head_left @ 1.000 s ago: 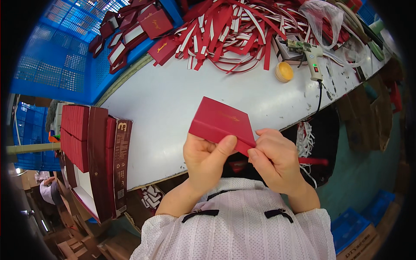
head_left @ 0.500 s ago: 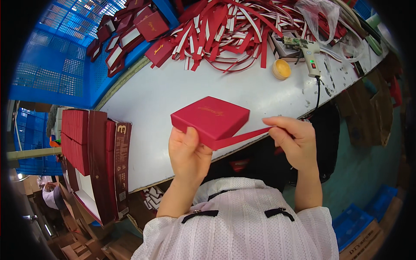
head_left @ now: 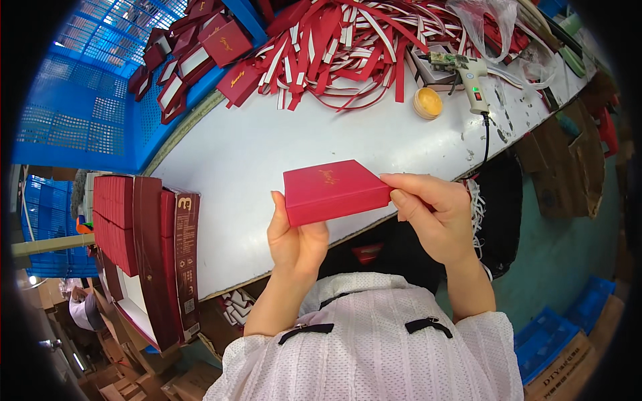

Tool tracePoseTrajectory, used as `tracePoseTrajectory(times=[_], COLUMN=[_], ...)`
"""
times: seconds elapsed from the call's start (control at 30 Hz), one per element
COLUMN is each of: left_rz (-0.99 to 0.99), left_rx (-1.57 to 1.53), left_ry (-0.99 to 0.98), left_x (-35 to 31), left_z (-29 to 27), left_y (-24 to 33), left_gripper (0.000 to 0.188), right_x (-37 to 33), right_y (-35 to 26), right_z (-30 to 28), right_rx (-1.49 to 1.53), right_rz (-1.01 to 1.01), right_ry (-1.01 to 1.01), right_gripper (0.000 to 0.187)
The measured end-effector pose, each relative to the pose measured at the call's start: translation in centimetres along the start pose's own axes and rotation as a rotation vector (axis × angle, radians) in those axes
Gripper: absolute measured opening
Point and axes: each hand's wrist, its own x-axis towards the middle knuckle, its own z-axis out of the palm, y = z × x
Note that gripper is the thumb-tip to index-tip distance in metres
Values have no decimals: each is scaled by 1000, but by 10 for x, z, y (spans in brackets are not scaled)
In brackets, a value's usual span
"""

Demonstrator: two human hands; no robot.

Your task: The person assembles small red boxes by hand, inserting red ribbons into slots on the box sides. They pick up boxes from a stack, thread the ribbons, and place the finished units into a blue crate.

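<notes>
**Red, flat rectangular box (head_left: 334, 192) with a gold mark on top, held in two hands over the near edge of a white, smooth-topped table (head_left: 261, 144)**

The bare left hand (head_left: 295, 248) sits under the box's left end, loosely spread; its fingers are partly hidden, so how firmly it grips cannot be told. The bare right hand (head_left: 435, 212) pinches the box's right corner between thumb and forefinger.

The likeliest trouble is a drop: if that small pinch slipped while the left palm was slack, the box could tip and fall past the table's near edge. Pressing hard there might also dent the corner.

Counted: two hands; one held box; one round yellow tub (head_left: 428, 103) and one pale gun-shaped tool (head_left: 476, 85) with a black cord, both toward the table's far right; one open maroon cardboard carton (head_left: 187, 257) at its left side, packed with red blocks too tightly set to count. The red and white ribbon strips (head_left: 334, 53) heaped along its far side overlap beyond counting.
</notes>
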Motion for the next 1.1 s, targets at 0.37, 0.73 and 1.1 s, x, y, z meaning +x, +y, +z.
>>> tracePoseTrajectory(times=[0.37,0.73,1.1], left_rz=[176,56,-175], left_rx=[665,482,-74], left_ry=[-11,76,-8], left_x=[26,23,19], left_z=[8,5,8], left_y=[-21,-14,4], left_gripper=[19,30,35], right_x=[-11,-3,3], right_y=[-2,-4,9], right_z=[19,4,-15], right_rx=[47,-277,-132], right_rz=[-110,8,-15], right_ry=[71,-56,13], right_gripper=[31,23,15])
